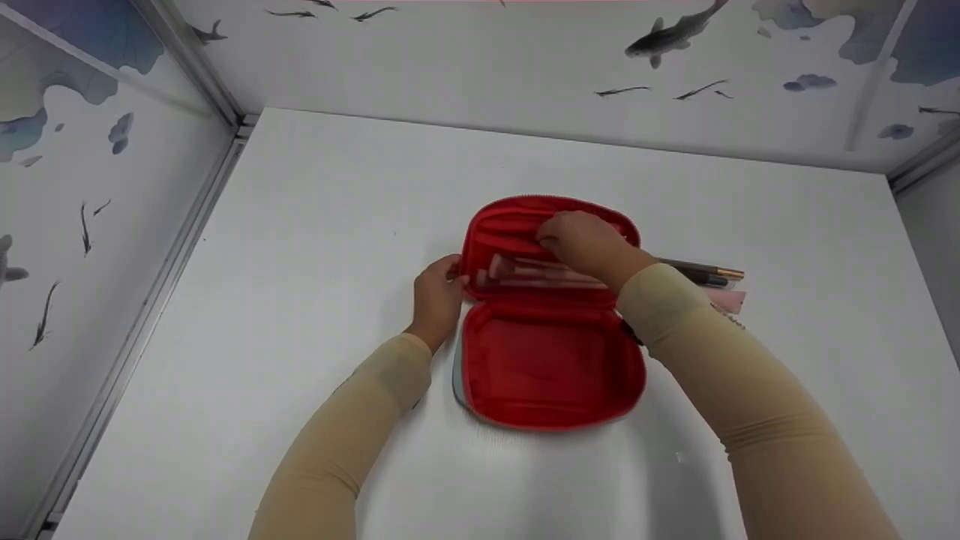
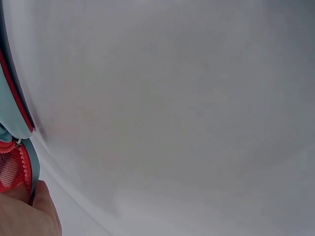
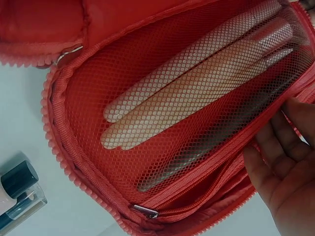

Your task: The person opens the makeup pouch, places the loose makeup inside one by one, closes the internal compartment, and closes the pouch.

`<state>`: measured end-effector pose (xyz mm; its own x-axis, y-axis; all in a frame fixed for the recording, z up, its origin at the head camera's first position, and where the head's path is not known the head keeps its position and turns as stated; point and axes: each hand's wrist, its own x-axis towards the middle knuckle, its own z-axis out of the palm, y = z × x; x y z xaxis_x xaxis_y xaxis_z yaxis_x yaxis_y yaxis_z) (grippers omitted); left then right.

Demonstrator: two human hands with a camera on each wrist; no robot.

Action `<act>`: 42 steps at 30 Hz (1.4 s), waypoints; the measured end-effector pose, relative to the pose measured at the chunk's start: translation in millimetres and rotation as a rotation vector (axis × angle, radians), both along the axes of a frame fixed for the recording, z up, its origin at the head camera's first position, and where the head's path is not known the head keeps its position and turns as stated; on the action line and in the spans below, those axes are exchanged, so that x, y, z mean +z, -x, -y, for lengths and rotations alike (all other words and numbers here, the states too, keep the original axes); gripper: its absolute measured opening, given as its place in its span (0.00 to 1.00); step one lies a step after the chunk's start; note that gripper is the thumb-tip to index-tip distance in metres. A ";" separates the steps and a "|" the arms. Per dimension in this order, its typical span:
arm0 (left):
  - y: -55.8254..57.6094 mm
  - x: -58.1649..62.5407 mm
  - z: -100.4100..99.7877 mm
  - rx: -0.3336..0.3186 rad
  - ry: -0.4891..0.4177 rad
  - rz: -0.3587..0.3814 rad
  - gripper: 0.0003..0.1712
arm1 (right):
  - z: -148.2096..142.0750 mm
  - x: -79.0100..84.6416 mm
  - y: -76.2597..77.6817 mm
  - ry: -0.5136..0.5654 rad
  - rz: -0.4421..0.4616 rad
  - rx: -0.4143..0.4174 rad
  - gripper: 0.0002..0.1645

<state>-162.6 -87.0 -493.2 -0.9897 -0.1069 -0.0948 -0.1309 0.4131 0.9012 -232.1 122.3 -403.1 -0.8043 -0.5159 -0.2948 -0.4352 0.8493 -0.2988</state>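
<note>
A zip cosmetic case [image 1: 555, 360] with a red lining and pale blue outside lies unfolded on the table. Its upper half has a mesh pocket [image 3: 83, 118], through which pale-handled makeup brushes [image 3: 192, 93] and a dark slender item [image 3: 211, 132] show. My left hand [image 1: 437, 296] pinches the left rim of that upper half between thumb and fingers. Over the pocket, my right hand [image 1: 589, 240] has its fingers curled at the zipped edge and grips the fabric there; some fingertips are hidden. The zip pull [image 3: 145, 211] sits at one end of the pocket's opening.
Right of the case, partly behind the right forearm, lie several dark pencil-like cosmetics [image 1: 705, 271] and a pink tube [image 1: 727, 300]. A dark-capped clear tube [image 3: 19, 179] is near the case's rim. Patterned panels [image 1: 480, 67] border the white table [image 1: 315, 225].
</note>
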 end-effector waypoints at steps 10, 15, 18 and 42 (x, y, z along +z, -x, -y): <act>-0.6 0.2 -0.9 0.010 -0.002 0.016 0.18 | 2.0 -2.2 -2.1 0.030 0.061 -0.034 0.09; -0.9 1.0 -1.4 0.008 0.003 0.006 0.18 | 2.2 -3.0 -2.4 0.046 0.085 -0.045 0.12; -1.2 1.0 -1.6 0.011 0.006 -0.003 0.17 | 2.7 -3.3 -2.4 0.053 0.103 -0.053 0.12; 0.4 -0.7 -0.2 -0.007 0.004 0.017 0.19 | -3.4 -4.1 -1.9 0.086 0.044 -0.027 0.12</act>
